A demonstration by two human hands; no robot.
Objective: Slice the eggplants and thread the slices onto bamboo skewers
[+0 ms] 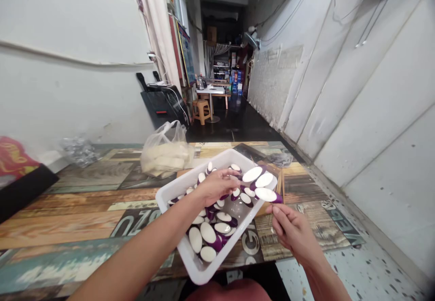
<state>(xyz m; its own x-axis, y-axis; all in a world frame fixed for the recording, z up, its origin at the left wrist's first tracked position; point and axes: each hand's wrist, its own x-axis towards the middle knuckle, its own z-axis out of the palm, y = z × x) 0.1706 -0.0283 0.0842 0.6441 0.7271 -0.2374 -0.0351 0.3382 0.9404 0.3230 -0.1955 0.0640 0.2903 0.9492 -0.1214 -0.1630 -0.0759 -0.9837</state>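
My right hand [292, 228] is closed around a thin skewer just beyond the tray's right side. Three eggplant pieces [265, 195], with white cut faces and purple skin, sit threaded on that skewer above the hand. Over the white plastic tray [190, 264] reaches my left hand [219, 185], its fingers stretched out toward the skewered pieces and no piece visible in its grasp. Its palm side and thumb are partly hidden. Many more slanted-cut eggplant chunks [208, 233] lie loose inside the tray, some covered by my left hand and forearm.
Behind the tray stands a clear plastic bag [166, 153] with pale contents. Bare wooden skewers [280, 185] lie by the tray's right rim, near a crumpled plastic piece [280, 158]. A red packet [15, 158] is at far left. A stool [201, 112] and white table [210, 90] stand farther back.
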